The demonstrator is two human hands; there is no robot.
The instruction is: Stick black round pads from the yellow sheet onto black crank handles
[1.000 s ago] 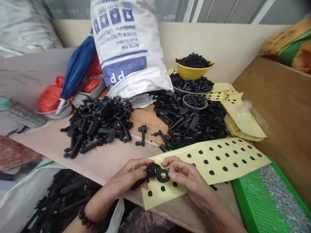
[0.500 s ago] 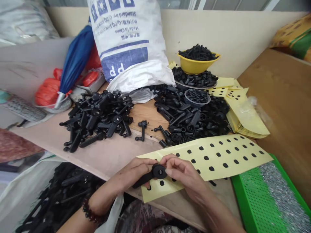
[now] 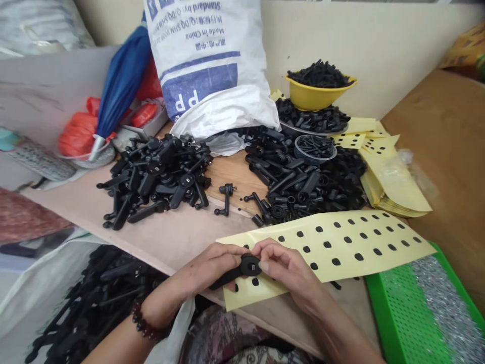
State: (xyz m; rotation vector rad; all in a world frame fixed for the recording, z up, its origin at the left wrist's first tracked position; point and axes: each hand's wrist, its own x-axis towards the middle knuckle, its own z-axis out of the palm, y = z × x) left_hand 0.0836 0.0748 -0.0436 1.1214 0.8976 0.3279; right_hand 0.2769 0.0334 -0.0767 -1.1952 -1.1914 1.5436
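My left hand point(image 3: 206, 268) grips a black plastic handle point(image 3: 237, 270) by its shaft, low over the table's front edge. My right hand point(image 3: 288, 268) pinches the round head of that same handle with thumb and forefinger. Under both hands lies a yellow sheet point(image 3: 341, 247) dotted with black stickers. A pile of black handles point(image 3: 157, 177) lies to the left behind my hands. A second heap of black parts point(image 3: 303, 179) lies to the right behind them.
A white printed sack point(image 3: 212, 65) stands at the back. Beside it sit a yellow bowl point(image 3: 320, 96) of black parts, stacked yellow sheets point(image 3: 386, 182), a blue umbrella point(image 3: 121, 86). A green perforated tray point(image 3: 417, 313) with silver bits is at the right front; a bag of handles point(image 3: 94, 303) is below left.
The black round piece my right hand held beside the handle's head a second ago now sits on that head. The view has shifted slightly; both hands stay in place.
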